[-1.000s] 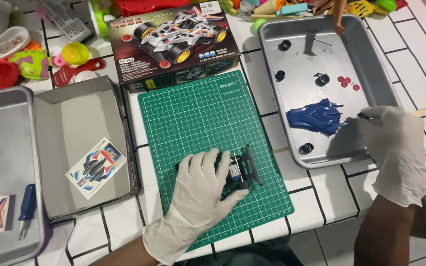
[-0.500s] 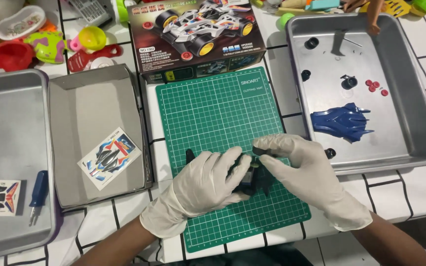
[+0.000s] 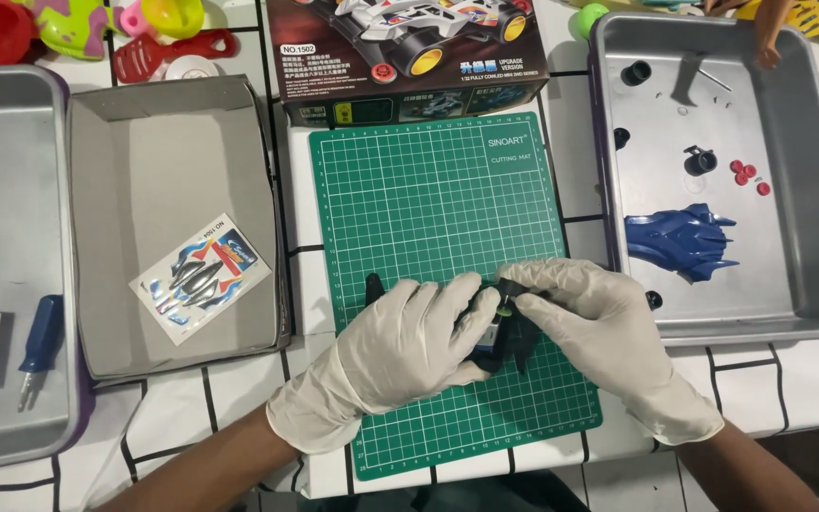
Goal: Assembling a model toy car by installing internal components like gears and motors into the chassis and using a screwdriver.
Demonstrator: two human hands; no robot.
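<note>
Two gloved hands meet at the lower centre of the frame, over the green cutting mat (image 3: 438, 218). The left hand (image 3: 409, 346) lies across a small black model-car chassis (image 3: 497, 334), fingers closed over its near side, apparently to pin it flat against the mat. The right hand (image 3: 599, 327) comes in from the right, its thumb and forefinger pinched narrow at the chassis's upper edge; whether a small part sits between those fingertips cannot be told. The chassis rests on the mat rather than on the tiled tabletop (image 3: 239, 417), which gives a level, non-slip base for fine work.

Loose parts are kept in the metal tray (image 3: 808, 275) at the right of the frame: a blue car body shell (image 3: 680, 242), several black wheels and small red pieces, set within the right hand's reach and held in by the raised rim.

At the upper centre the kit box lid (image 3: 409, 57) lies just above the mat. Left of the mat, the open grey box base (image 3: 144, 161) holds a sticker sheet (image 3: 199, 277). A second tray (image 3: 2, 190) at the far left carries a blue-handled screwdriver (image 3: 38, 343).
</note>
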